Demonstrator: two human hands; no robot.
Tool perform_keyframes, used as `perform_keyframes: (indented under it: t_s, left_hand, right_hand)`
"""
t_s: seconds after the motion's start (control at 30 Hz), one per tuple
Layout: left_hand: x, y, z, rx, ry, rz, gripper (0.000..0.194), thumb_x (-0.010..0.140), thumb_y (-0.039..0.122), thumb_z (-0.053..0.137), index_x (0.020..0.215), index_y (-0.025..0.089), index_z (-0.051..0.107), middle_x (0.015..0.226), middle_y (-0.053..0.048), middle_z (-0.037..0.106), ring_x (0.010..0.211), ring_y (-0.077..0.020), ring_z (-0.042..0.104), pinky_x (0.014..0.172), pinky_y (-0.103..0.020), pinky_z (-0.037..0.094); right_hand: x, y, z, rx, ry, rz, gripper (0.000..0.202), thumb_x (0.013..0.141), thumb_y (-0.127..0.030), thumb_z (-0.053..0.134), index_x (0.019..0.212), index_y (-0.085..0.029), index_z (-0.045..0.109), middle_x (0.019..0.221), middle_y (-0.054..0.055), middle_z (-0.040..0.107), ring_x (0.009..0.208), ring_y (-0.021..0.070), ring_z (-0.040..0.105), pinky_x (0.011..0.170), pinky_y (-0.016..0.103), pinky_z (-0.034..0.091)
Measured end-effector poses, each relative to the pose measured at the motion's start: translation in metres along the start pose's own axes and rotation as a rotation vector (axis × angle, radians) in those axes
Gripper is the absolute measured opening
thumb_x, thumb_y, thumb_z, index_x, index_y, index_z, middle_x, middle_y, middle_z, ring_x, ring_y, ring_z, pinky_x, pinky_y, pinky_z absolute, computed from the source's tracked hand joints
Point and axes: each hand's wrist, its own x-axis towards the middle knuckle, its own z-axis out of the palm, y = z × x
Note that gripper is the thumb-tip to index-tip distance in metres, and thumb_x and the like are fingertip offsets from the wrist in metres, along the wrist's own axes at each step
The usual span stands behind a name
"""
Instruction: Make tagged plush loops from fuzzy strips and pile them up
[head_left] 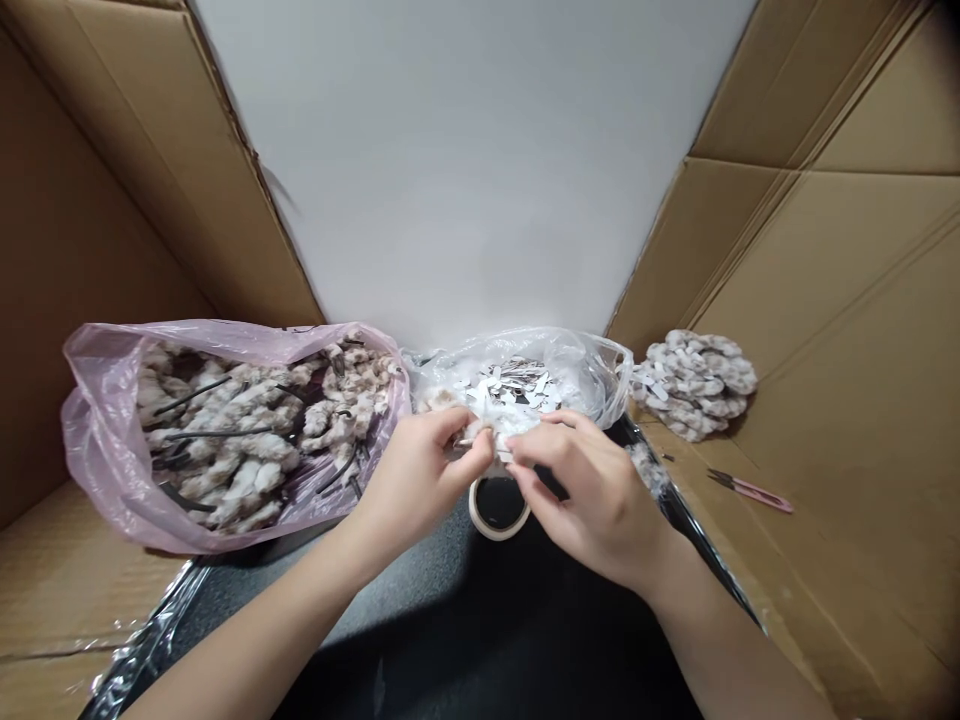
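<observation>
My left hand (416,465) is closed in a pinch on a small fluffy, whitish-brown fur piece (475,430). Facing it, my right hand (592,490) has its thumb and fingertips pressed together on a small white tag (505,453), close against the fur. The fingers partly cover both things. Just behind the hands lies a clear plastic bag (600,365) holding many white tags (525,380) with thin dark strips. Below the fingertips, a roll of pale tape (480,525) rests on the dark surface.
On the left, a pink plastic bag (97,440) holds fluffy fur strips (247,440) with dark cords. At right sits a heap of tagged fur pieces (697,385), with pink-handled thread snips (750,491) nearby on cardboard. Cardboard walls (847,330) and a white panel (472,160) enclose the dark work surface (480,640).
</observation>
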Motion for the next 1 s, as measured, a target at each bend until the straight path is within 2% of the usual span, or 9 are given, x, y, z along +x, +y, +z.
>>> perform_keyframes:
  t_s: [0.1,0.3,0.47,0.53,0.63,0.7,0.77,0.9,1.0]
  left_hand:
    - [-0.001,0.002,0.001,0.078,0.016,0.075,0.032,0.084,0.029,0.048,0.057,0.019,0.037,0.051,0.005,0.034,0.050,-0.0100,0.034,0.052,-0.024,0.024]
    - [0.000,-0.003,0.003,0.233,0.065,0.244,0.028,0.085,0.027,0.047,0.059,0.019,0.042,0.050,0.004,0.040,0.049,-0.0115,0.037,0.055,-0.026,0.028]
    - [0.004,-0.012,0.004,0.320,0.108,0.546,0.019,0.085,0.023,0.050,0.069,0.018,0.057,0.057,-0.001,0.057,0.057,-0.0151,0.050,0.061,-0.028,0.036]
    - [0.006,-0.016,0.003,0.322,0.082,0.655,0.013,0.086,0.020,0.051,0.076,0.017,0.061,0.065,-0.003,0.064,0.061,-0.0158,0.054,0.064,-0.028,0.039]
    - [0.009,-0.021,0.000,0.324,0.041,0.780,0.007,0.086,0.017,0.054,0.084,0.018,0.061,0.072,-0.003,0.067,0.065,-0.0155,0.058,0.067,-0.029,0.041]
    - [0.010,-0.023,-0.001,0.329,0.057,0.854,0.004,0.087,0.017,0.056,0.088,0.018,0.060,0.075,-0.002,0.068,0.069,-0.0160,0.061,0.070,-0.030,0.043]
    - [0.011,-0.025,-0.001,0.351,0.106,0.909,0.006,0.089,0.017,0.056,0.093,0.018,0.060,0.080,-0.004,0.069,0.074,-0.0179,0.063,0.074,-0.032,0.045]
    - [0.012,-0.030,0.000,0.435,0.231,0.991,0.010,0.087,0.018,0.059,0.097,0.019,0.061,0.081,-0.005,0.070,0.079,-0.0212,0.066,0.076,-0.035,0.049]
    - [0.011,-0.037,0.002,0.430,0.255,1.002,0.013,0.085,0.018,0.062,0.097,0.021,0.062,0.083,-0.004,0.071,0.081,-0.0209,0.067,0.078,-0.037,0.050]
  right_hand:
    - [-0.002,0.007,0.002,0.163,0.092,0.182,0.023,0.087,-0.009,0.055,0.102,-0.024,0.046,0.084,-0.001,0.063,0.078,0.0138,0.066,0.073,0.028,0.054]
    - [0.001,0.011,0.005,0.366,0.153,0.362,0.026,0.083,-0.011,0.058,0.097,-0.025,0.042,0.082,-0.003,0.058,0.076,0.0131,0.066,0.074,0.030,0.056]
    - [0.005,0.012,0.006,0.467,0.186,0.499,0.031,0.078,-0.011,0.060,0.096,-0.025,0.038,0.075,-0.006,0.060,0.072,0.0131,0.065,0.073,0.030,0.055]
    - [0.006,0.013,0.004,0.448,0.164,0.523,0.032,0.078,-0.010,0.060,0.096,-0.025,0.039,0.073,-0.006,0.060,0.072,0.0137,0.065,0.076,0.033,0.054]
    - [0.006,0.018,0.001,0.512,0.042,0.557,0.031,0.077,-0.009,0.059,0.097,-0.025,0.042,0.074,-0.006,0.058,0.076,0.0135,0.064,0.083,0.034,0.052]
    - [0.007,0.023,0.000,0.673,-0.076,0.618,0.030,0.077,-0.010,0.060,0.097,-0.025,0.043,0.077,-0.006,0.056,0.073,0.0116,0.063,0.077,0.031,0.053]
    - [0.007,0.029,0.000,0.852,-0.142,0.711,0.032,0.076,-0.011,0.063,0.096,-0.025,0.042,0.077,-0.006,0.056,0.064,0.0088,0.060,0.065,0.025,0.052]
    - [0.007,0.036,0.004,1.127,-0.100,0.901,0.043,0.069,-0.016,0.073,0.094,-0.025,0.039,0.072,-0.008,0.058,0.055,0.0084,0.059,0.055,0.023,0.051]
    - [0.007,0.037,0.008,1.234,-0.062,1.006,0.047,0.064,-0.023,0.079,0.090,-0.024,0.040,0.069,-0.009,0.058,0.049,0.0092,0.059,0.048,0.023,0.050]
